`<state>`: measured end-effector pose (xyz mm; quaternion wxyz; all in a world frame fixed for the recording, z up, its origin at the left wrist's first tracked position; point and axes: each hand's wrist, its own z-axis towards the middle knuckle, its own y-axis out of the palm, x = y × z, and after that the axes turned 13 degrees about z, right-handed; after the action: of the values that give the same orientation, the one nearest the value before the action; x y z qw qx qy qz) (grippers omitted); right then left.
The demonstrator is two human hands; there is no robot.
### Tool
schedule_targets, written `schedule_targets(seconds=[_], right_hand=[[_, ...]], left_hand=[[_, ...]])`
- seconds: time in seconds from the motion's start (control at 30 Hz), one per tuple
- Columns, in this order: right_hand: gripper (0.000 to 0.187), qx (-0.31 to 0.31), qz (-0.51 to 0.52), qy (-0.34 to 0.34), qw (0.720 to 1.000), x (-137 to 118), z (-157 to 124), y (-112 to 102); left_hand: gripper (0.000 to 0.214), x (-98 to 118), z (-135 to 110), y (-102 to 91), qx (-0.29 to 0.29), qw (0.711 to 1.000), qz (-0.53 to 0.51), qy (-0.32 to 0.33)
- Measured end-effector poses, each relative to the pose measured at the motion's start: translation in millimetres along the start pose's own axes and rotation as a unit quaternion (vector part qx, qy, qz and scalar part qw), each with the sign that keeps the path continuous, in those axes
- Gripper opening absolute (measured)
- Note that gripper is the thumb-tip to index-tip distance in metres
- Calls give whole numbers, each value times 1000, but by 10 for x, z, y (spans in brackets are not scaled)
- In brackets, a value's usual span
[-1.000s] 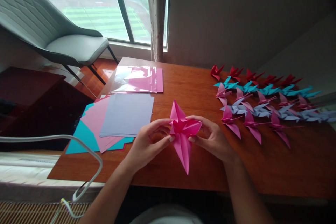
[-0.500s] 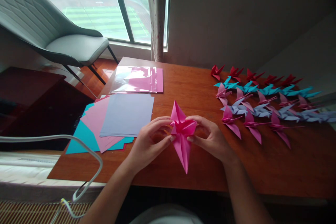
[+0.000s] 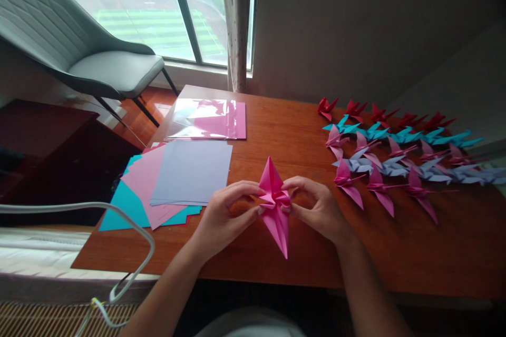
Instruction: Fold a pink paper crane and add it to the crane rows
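Pinching the pink paper fold (image 3: pixel 275 205) at its waist, your left grip (image 3: pixel 225 216) and right grip (image 3: pixel 318 210) both clamp it between thumb and fingertips, meeting at the bunched middle where the layers gather. It sits just above the bench (image 3: pixel 300 131), near the front edge, with a short point aimed away from you and a longer one aimed toward you. Treat it as very light and thin: stiff only along its creases, quick to dent or tear at the tips, and likely to spring open where the layers are loose. The thick middle, where you have it, looks the soundest place to hold, since the slim points would bend under any pressure. Whether the lower tip touches the wood I cannot tell from this angle. Only one container shows: a clear plastic sleeve (image 3: pixel 207 118) lying flat toward the far left of the bench, with pink sheets inside it. Just in front of it a fan of loose sheets (image 3: pixel 190 171), lilac on top over pink and teal, lies uncontained. To your right, rows of folded cranes (image 3: pixel 395 158) in red, teal, pink and lilac stand on the bare wood.
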<state>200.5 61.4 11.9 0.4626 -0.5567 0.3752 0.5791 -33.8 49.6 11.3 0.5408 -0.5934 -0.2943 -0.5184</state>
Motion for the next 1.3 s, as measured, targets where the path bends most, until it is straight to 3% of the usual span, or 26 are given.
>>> schedule_targets(seconds=[0.1,0.3,0.5,0.87,1.0,1.3], right_hand=[[31,6,16,9,1000,22,-9,14],[61,0,27,20,999,48,-18,27],[46,-23,12,38,999,5,-15,-13],[33,-19,20,72,997,-46,-9,29],[31,-24,20,76,997,-48,-6,33],[25,-25,3,78,997,-19,-6,38]], left_hand=[[18,-7,-5,-1,-5,1000,4,-7],[14,35,12,-9,-17,1000,20,-7],[12,71,28,-9,-19,1000,7,-4],[11,52,-20,68,-9,996,-86,-34],[4,47,-17,52,-29,998,-56,-12],[19,80,5,-2,-47,998,23,32]])
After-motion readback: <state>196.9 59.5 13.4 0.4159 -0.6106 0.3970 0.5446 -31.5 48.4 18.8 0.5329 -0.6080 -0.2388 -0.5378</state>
